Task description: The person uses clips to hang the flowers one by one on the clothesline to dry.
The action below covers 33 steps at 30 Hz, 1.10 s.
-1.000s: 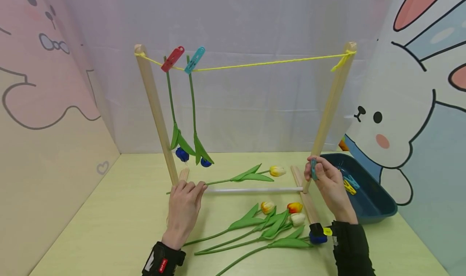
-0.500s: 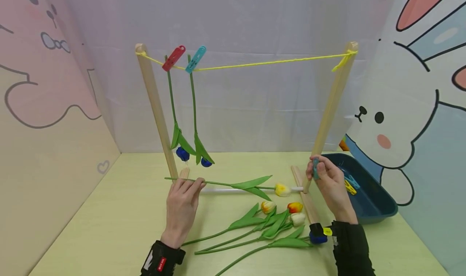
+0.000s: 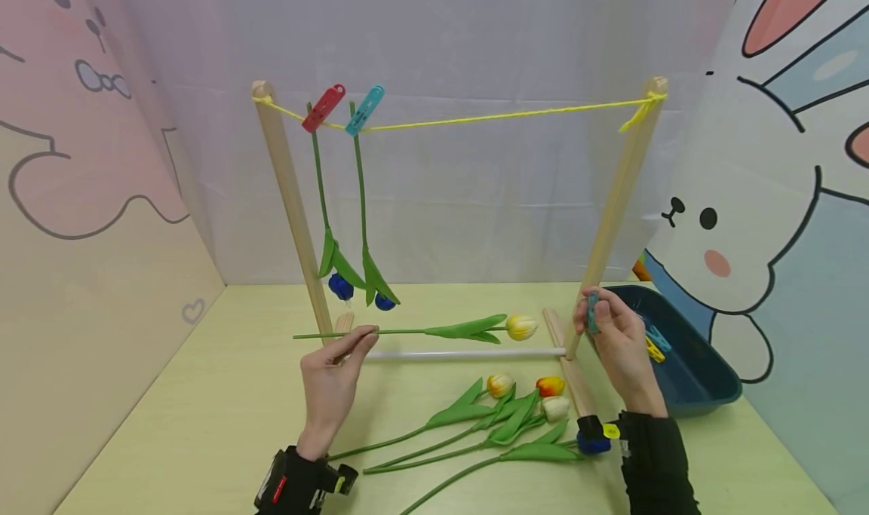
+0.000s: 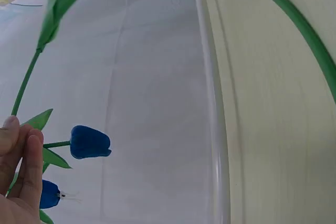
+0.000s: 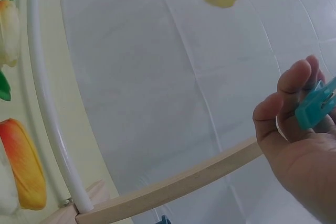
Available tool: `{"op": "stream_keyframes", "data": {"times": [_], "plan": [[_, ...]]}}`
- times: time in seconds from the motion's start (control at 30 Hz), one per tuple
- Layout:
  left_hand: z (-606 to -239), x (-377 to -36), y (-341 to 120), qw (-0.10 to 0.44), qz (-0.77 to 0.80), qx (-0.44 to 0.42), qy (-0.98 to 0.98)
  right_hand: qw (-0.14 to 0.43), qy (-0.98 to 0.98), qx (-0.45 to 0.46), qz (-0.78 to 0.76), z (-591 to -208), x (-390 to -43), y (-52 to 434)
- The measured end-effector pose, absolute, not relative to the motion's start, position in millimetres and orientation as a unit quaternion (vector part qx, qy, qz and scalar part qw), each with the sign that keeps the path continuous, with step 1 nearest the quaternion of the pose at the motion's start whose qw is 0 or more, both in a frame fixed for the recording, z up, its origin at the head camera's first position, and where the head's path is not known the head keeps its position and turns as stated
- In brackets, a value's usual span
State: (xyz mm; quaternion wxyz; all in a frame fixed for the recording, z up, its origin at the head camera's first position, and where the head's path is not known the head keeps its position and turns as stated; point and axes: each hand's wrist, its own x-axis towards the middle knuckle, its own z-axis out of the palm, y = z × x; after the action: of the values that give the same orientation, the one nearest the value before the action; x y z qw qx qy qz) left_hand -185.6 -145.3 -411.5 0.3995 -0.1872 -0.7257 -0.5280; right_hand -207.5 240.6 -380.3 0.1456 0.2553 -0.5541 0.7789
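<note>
My left hand pinches the green stem of a yellow-and-white artificial tulip, which lies level in the air above the white crossbar. Between the thumb and fingers of my right hand is a teal clothespin, held beside the right wooden post. Two blue tulips hang head down from the yellow string. A red clothespin and a light-blue clothespin fasten their stems. In the left wrist view, my fingertips grip the stem, and a hanging blue tulip shows behind.
Several tulips lie on the table in front of the frame, among them an orange one and a blue one partly behind the right wrist strap. At the right stands a dark blue basin with yellow and blue clothespins inside.
My left hand has lifted the yellow-and-white tulip off the table area and shifted slightly left; the stem has swung to level. My right hand has barely moved, still holding the clothespin.
</note>
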Motion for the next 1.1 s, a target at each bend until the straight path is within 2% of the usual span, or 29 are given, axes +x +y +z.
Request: {"op": "stream_keyframes", "data": {"times": [0.13,0.17,0.23,0.37,0.6,0.83,1.1], "plan": [[-462,-216,-165,0.354,-0.587,-0.184,-0.705,0.147,-0.55,0.257,0.781,-380,-208,240],[-460,-215,-165,0.341,-0.601,-0.175,-0.701,0.147,-0.55,0.258,0.781,-380,-208,240],[-444,-205,-161,0.318,-0.626,-0.151,-0.696,0.147,-0.55,0.258,0.781,-380,-208,240],[-385,-169,-141,0.293,-0.656,-0.103,-0.687,0.146,-0.551,0.257,0.781,-380,-208,241],[-389,-173,-143,0.312,-0.654,-0.096,-0.682,0.144,-0.557,0.252,0.778,-381,-207,241],[-436,-202,-164,0.34,-0.675,-0.16,-0.635,0.144,-0.572,0.237,0.772,-380,-206,241],[-383,-170,-141,0.335,-0.728,-0.116,-0.587,0.155,-0.587,0.218,0.764,-379,-205,240]]}}
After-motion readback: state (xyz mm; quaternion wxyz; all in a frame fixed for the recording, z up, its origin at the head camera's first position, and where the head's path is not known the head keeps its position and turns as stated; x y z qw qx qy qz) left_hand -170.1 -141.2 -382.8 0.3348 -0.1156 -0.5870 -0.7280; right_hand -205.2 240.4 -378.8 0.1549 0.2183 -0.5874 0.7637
